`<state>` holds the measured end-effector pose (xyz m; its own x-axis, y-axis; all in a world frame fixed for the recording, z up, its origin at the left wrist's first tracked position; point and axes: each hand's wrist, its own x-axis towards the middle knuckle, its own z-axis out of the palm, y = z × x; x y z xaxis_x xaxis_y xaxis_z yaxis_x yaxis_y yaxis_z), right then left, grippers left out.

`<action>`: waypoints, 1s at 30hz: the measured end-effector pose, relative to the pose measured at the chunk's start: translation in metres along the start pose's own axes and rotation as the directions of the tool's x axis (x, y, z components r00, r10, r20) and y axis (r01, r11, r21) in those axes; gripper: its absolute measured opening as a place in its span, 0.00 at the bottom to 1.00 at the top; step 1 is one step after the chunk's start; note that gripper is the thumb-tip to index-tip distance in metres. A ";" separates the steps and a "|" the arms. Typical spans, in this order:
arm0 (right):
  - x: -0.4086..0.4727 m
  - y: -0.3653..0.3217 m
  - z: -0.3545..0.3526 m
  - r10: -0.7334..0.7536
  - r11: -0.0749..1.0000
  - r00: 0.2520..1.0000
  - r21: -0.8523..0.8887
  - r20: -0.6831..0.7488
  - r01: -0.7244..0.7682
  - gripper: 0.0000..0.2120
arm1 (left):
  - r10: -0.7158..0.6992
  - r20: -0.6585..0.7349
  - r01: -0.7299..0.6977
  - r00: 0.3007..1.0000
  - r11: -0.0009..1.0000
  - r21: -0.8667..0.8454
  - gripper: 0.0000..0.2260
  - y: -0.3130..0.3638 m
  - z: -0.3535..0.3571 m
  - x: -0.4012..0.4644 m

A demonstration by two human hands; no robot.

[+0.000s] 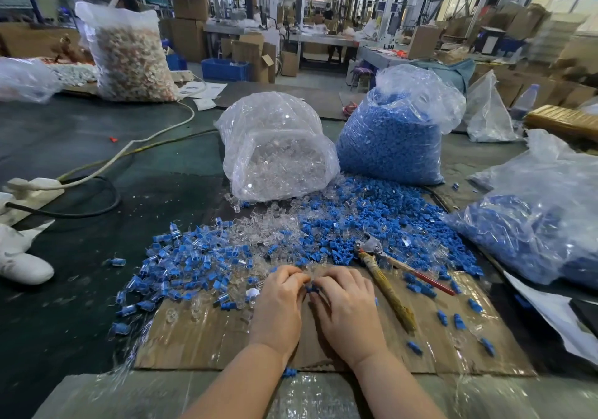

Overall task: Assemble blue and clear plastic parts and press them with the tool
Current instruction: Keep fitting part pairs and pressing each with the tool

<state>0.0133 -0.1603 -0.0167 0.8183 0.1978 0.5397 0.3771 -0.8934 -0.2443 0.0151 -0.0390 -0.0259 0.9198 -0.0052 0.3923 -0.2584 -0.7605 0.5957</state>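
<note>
Both hands meet over the cardboard sheet (pixel 323 347): my left hand (pixel 281 302) and right hand (pixel 346 305) curl their fingers (pixel 291 278) around a blue part (pixel 311 288), close together to mate it. Pliers (pixel 385 273) lie just right, within reach for pressing.

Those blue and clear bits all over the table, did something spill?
Likely deliberate: blue and clear parts lie heaped below the bag of clear parts and the bag of blue parts. Odd ones: a few blue strays scattered across the cardboard.
</note>
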 end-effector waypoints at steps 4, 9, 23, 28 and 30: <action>0.001 -0.001 0.003 -0.004 0.999 1.000 -0.039 -0.005 0.004 0.08 | -0.026 -0.013 0.025 1.000 0.999 -0.049 0.13 0.003 -0.003 0.001; 0.002 0.000 0.005 0.007 0.998 0.999 -0.067 -0.037 -0.010 0.12 | -0.041 -0.007 0.040 0.999 0.996 -0.079 0.12 0.005 -0.006 0.000; -0.002 0.002 0.007 -0.008 0.998 0.997 -0.056 -0.078 0.004 0.10 | -0.052 0.026 0.053 0.998 0.997 -0.056 0.15 0.004 -0.003 -0.001; -0.002 0.003 0.006 0.025 0.999 0.997 -0.042 -0.067 -0.028 0.09 | -0.057 0.018 0.058 0.998 0.993 -0.102 0.06 0.005 -0.005 0.001; -0.002 0.003 0.006 0.031 0.998 0.998 -0.044 -0.063 -0.034 0.10 | -0.056 0.019 0.057 0.998 0.992 -0.115 0.05 0.005 -0.006 0.000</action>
<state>0.0150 -0.1609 -0.0232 0.8007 0.1440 0.5815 0.3297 -0.9164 -0.2269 0.0124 -0.0392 -0.0186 0.9382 0.0247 0.3453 -0.2374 -0.6799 0.6938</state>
